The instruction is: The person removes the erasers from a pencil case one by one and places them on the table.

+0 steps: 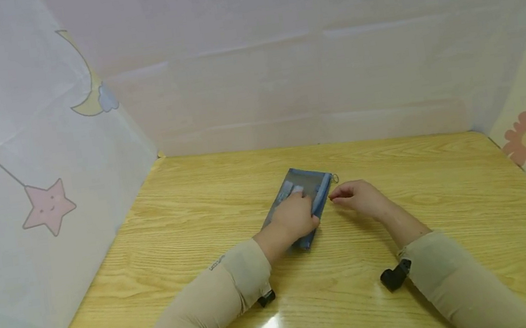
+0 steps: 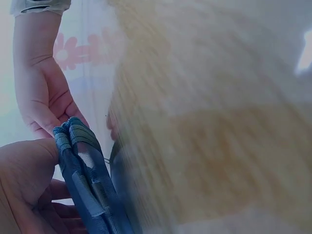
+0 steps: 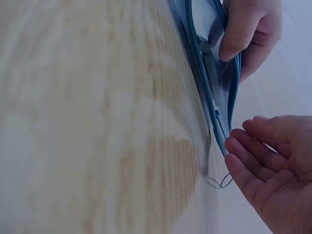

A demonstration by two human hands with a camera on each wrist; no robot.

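Observation:
A blue-edged zipper pouch [image 1: 320, 196] with a see-through grey top lies at an angle on the table. Its zipped side gapes in the right wrist view, where a flat grey item [image 3: 212, 73] shows inside. Pale items [image 1: 286, 190] are visible through the top; their kind is unclear. My left hand [image 1: 294, 216] grips the pouch, its thumb at the opening's upper edge. Just right of the opening, my right hand [image 1: 361, 199] hovers with fingers loosely bent and nothing in them. A thin metal ring [image 1: 335, 178] hangs from the pouch's far right corner, near the right fingertips.
The wood-grain table [image 1: 191, 224] is bounded at the back and sides by pale printed sheets [image 1: 252, 87]. Small black cameras [image 1: 396, 275] sit at both wrists, below the beige sleeves [image 1: 461, 282].

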